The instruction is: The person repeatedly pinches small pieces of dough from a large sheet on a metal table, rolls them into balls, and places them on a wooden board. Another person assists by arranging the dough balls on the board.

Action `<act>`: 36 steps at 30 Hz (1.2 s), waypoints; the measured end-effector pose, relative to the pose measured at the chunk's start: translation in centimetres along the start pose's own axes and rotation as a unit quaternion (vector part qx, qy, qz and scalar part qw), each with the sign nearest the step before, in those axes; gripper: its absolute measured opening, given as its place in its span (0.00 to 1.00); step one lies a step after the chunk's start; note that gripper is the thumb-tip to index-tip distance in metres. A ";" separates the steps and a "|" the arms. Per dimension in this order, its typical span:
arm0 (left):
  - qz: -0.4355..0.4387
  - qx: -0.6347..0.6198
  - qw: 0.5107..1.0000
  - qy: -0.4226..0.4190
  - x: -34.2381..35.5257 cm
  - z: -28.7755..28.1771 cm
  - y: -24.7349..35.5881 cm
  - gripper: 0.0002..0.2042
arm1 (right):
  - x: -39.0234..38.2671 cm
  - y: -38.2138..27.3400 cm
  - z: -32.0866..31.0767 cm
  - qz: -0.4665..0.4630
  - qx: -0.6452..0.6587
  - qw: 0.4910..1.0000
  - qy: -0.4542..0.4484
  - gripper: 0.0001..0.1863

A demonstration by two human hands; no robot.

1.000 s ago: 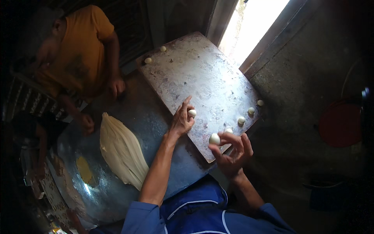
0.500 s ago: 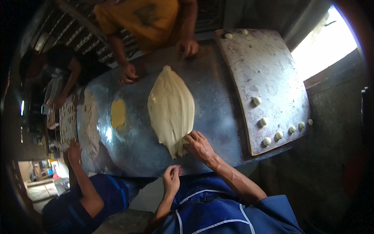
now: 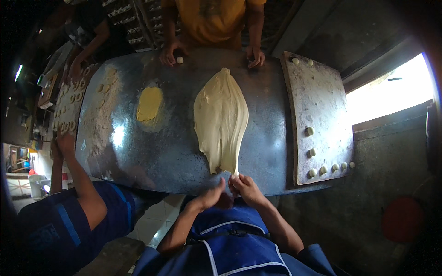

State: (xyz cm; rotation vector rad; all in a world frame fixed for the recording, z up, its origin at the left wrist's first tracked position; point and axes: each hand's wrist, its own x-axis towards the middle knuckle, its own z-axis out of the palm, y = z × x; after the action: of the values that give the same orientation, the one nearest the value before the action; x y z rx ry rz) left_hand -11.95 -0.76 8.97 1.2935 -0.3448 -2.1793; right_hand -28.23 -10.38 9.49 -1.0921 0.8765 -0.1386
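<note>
One long, leaf-shaped mass of pale dough [image 3: 221,110] lies across the middle of the dark metal table [image 3: 267,142], its pointed tip away from the worker in the blue apron [image 3: 235,248] and its narrow tail close to the near edge. At that tail, the worker's right hand [image 3: 248,190] has its fingertips pinched on the dough; the left hand [image 3: 209,197] is just beside it, blurred, and I cannot tell whether its fingers press together or touch anything. A hard tug there could tear the thin tail, or drag it over the edge, since it lies so near. To the left is a yellow smear [image 3: 149,105]; dough sliding that way would pick it up. On the right, a pale board [image 3: 322,101] carries small white balls [image 3: 310,131], several lined up along its near edge, where a knocked board might roll one off. Across the table, a co-worker in an orange top [image 3: 209,23] rests both hands near the far edge, one beside another white ball [image 3: 180,60].
</note>
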 end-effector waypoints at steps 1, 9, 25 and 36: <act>0.060 -0.127 0.990 -0.019 2.8 -1.2 -1.1 0.34 | -1.4 -0.4 0.4 -0.031 -0.162 0.985 0.042 0.21; 0.091 -0.433 0.897 0.003 6.9 0.8 2.4 0.16 | -6.0 -4.7 -0.9 -0.189 -0.171 0.943 -0.214 0.11; 0.423 0.473 0.738 0.230 -8.0 -4.6 1.4 0.12 | 0.4 2.4 -0.5 -0.334 -0.325 0.872 0.149 0.08; 0.402 0.473 0.538 0.570 3.1 -11.2 0.5 0.13 | 5.9 3.4 -2.8 -0.251 -0.527 0.765 0.271 0.18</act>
State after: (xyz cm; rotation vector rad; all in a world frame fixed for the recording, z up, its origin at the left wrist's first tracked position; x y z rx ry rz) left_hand -3.22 -2.29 1.39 2.1203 -1.2735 0.0360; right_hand -27.20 -13.71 3.00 -2.4409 1.1848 -0.4606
